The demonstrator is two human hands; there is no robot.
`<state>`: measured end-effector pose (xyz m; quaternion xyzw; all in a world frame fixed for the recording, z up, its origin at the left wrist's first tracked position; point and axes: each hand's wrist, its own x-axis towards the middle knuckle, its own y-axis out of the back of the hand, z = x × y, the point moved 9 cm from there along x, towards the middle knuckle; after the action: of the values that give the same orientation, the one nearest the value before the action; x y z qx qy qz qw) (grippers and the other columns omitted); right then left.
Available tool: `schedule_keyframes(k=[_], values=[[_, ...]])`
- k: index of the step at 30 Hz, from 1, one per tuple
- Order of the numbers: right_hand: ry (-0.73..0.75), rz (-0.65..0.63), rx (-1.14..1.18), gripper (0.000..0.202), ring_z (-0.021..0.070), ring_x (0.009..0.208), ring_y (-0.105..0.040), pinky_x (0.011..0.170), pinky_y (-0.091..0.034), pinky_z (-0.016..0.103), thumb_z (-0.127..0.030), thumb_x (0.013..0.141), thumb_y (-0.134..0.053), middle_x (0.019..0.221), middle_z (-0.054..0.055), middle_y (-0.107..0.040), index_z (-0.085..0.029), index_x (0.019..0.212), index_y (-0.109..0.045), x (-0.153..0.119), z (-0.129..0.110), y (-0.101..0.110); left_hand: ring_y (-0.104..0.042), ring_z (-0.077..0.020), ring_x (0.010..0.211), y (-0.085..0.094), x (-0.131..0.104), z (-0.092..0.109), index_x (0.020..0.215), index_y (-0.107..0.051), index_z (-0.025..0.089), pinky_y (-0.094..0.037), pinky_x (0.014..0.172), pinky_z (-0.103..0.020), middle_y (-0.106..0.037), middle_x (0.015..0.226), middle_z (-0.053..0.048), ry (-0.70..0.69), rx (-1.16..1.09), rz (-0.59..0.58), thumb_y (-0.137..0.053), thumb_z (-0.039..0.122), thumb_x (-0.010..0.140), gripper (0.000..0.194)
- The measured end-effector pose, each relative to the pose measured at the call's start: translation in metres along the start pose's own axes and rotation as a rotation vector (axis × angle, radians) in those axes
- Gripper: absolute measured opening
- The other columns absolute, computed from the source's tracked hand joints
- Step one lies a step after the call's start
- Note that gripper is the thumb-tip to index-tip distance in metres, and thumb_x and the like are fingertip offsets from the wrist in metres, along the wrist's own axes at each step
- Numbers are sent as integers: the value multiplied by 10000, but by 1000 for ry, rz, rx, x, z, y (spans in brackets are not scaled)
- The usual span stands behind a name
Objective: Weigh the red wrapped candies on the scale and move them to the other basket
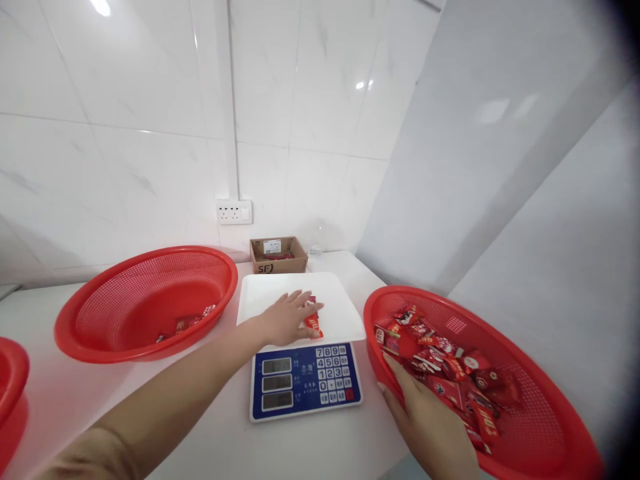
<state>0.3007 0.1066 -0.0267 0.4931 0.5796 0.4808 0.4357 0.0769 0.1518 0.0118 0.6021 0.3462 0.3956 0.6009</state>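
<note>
My left hand (293,318) reaches over the white weighing pan (257,293) of a digital scale. Its fingers are spread around a small red candy packet (313,320) lying on the pan, with the thumb and fingertips touching or very near it. At the right, my right hand (425,413) is at the near rim of a red plastic basket (537,373), thumb outside and a finger over the edge; its other fingers are hidden. Inside that basket lie many red wrapped packets (445,360). The scale's blue panel (306,381) has a keypad and three displays, their digits hard to read.
Another red basket (145,267) stands left of the scale with several packets inside. Part of a further red basket (13,373) shows at the left edge. Behind the scale sits a small cardboard box (279,257). A wall socket (234,212) is above the white table (210,427).
</note>
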Motion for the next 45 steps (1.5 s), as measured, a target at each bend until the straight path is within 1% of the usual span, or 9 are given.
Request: schedule_keyframes(k=[6, 11, 19, 23, 27, 30, 36, 41, 45], values=[[11, 9, -7, 520, 255, 1087, -573, 791, -501, 397, -388, 887, -248, 1264, 84, -567, -216, 1361, -373, 0, 1, -3, -529, -288, 1033, -10, 29, 10, 1073, -576, 182, -425, 838, -393, -577, 1118, -130, 4, -5, 30, -490, 474, 831, 390], [25, 51, -14, 507, 267, 1035, -604, 758, -517, 412, -380, 877, -274, 1217, 91, -603, -212, 1335, -416, 0, 2, -1, -578, -221, 864, 3, 15, -13, 969, -561, 187, -435, 686, -303, -600, 950, -92, 138, -1, 102, -387, 146, 861, 209], [56, 105, -32, 512, 272, 991, -628, 708, -538, 404, -418, 878, -268, 1188, 98, -620, -230, 1326, -432, 0, 2, 2, -606, -228, 859, 65, -82, -95, 1155, -444, 198, -432, 630, -295, -618, 1025, -102, 584, -22, 313, -211, 310, 939, 337], [43, 111, -50, 521, 269, 965, -640, 700, -539, 397, -427, 881, -254, 1163, 106, -634, -222, 1323, -436, 0, 3, 2, -607, -279, 869, 69, -139, -123, 1226, -441, 171, -434, 588, -320, -583, 1117, -156, 762, 6, 319, -236, 377, 917, 423], [45, 117, -46, 531, 277, 945, -647, 673, -540, 406, -451, 880, -243, 1138, 110, -647, -231, 1322, -437, 1, 5, 2, -553, -298, 1051, 42, -164, -114, 1316, -396, 226, -457, 681, -332, -544, 1237, -125, 748, -25, 207, -359, 446, 876, 493], [47, 106, -36, 540, 286, 932, -650, 654, -538, 415, -464, 880, -236, 1138, 116, -645, -237, 1331, -425, 3, 5, 1, -604, -272, 969, 17, -175, -108, 1353, -350, 296, -458, 631, -325, -569, 1231, -88, 775, -32, 50, -270, 362, 915, 451], [-2, 51, 18, 528, 311, 977, -625, 739, -506, 459, -412, 876, -304, 1177, 133, -619, -195, 1347, -403, -1, 0, 3, -614, -314, 934, 19, -192, -125, 1343, -385, 169, -453, 682, -393, -597, 1181, -159, 815, 70, 20, -193, 259, 916, 476], [95, -11, 313, 565, 267, 1186, -489, 965, -395, 419, -378, 838, -441, 1318, 112, -514, -169, 1360, -383, -1, -5, 20, -550, -368, 1051, 20, -174, -128, 1271, -454, 125, -433, 821, -500, -574, 1198, -182, 749, 149, 228, -258, 394, 897, 501], [149, -171, 527, 606, 211, 1248, -426, 1011, -357, 344, -438, 831, -460, 1403, 74, -418, -205, 1379, -350, 11, 18, 38, -413, -363, 1219, 20, -140, -78, 1248, -445, 165, -349, 958, -543, -498, 1262, -186, 444, 73, 554, -270, 450, 883, 495]])
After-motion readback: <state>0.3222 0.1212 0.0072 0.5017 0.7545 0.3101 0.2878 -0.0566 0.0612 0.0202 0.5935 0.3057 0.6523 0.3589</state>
